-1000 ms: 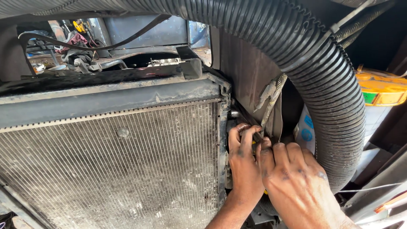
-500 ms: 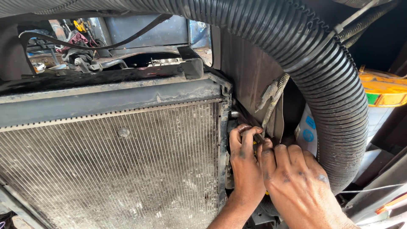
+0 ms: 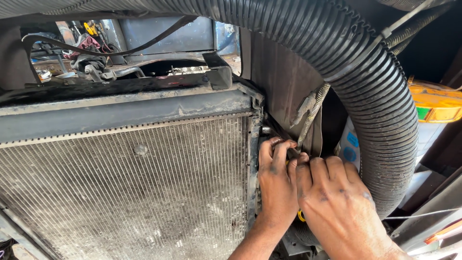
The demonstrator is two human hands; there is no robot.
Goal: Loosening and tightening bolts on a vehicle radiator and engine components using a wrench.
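The right hand [image 3: 344,207] and left hand [image 3: 278,185] press together at the radiator's [image 3: 125,192] right edge, fingers curled over something yellow [image 3: 301,215] (mostly hidden; grip unclear). Beyond the radiator's edge arches a ribbed black hose [image 3: 380,110].

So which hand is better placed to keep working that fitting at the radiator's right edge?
Left, probably. The left hand has its fingertips right at the fitting by the radiator frame. The right hand lies beside and partly over it, under the corrugated hose.
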